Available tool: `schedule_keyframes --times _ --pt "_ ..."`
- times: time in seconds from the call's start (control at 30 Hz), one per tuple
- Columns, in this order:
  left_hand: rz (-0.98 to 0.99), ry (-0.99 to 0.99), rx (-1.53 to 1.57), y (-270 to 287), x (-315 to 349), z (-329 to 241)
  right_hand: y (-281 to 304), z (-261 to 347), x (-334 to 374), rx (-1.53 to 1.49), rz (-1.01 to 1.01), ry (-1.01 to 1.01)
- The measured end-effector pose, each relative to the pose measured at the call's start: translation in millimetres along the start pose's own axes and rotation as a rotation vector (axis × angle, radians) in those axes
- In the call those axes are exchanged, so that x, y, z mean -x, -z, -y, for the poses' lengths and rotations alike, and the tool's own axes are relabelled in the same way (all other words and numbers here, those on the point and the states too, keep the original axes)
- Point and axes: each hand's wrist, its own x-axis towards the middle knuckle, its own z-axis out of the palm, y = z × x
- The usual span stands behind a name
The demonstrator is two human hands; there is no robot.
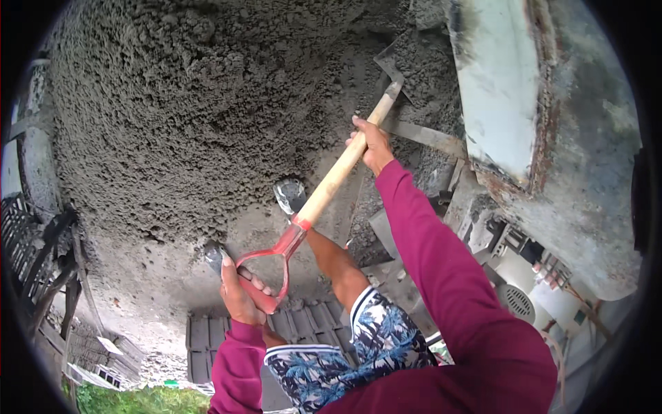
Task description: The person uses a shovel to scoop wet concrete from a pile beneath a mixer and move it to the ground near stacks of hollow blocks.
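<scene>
A shovel point(338, 172) with a pale wooden shaft and a red D-shaped handle slants from lower left to upper right in front of me. My left hand point(243, 293) is wrapped round the grip of the red handle. Higher up, my right hand point(372, 143) closes round the wooden shaft not far below the blade. The metal blade point(390, 65) reaches into grey wet mortar at the upper right, and part of it is hidden there. A broad heap of grey mortar point(179, 110) spreads over the ground at the left and far side.
A rusty-edged metal panel point(502, 90) stands close on the right, with a flat bar point(427, 138) jutting from its lower corner. Grey ribbed tiles point(207, 345) lie behind my legs. A motor housing point(517, 301) sits at the lower right. Wooden poles and a dark crate point(21, 231) line the left.
</scene>
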Motion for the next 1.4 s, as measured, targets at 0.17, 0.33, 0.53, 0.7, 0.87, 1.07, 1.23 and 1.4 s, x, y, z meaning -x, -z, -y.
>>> schedule_keyframes --times 0.17,0.33,0.53,0.7,0.87,1.07,1.23,1.4 --pt "-0.163 0.173 0.004 28.3 -94.2 60.7 32.7 -25.2 -87.9 -0.163 -0.09 -0.027" --pt "-0.233 0.09 -0.018 78.6 -123.0 94.2 6.4 -73.3 -68.6 -0.024 -0.181 -0.002" --pt "-0.229 0.233 0.098 201.8 -57.0 140.1 14.6 -135.9 43.9 0.084 -0.174 0.005" --pt "-0.114 0.404 0.348 313.3 43.1 168.5 -1.6 -180.8 179.1 0.222 -0.147 0.076" --pt "0.088 0.496 0.244 440.0 44.0 143.4 -57.9 -158.0 366.1 0.331 0.014 0.279" --pt "0.14 0.324 0.27 447.5 73.7 115.6 -103.5 -120.5 423.7 0.218 0.19 0.379" --pt "-0.123 0.152 0.426 528.1 165.4 88.6 -99.9 -191.0 421.4 -0.014 0.358 -0.044" --pt "-0.251 -0.096 0.04 483.5 248.6 -29.3 -106.2 -179.9 403.0 -0.282 0.329 -0.315"
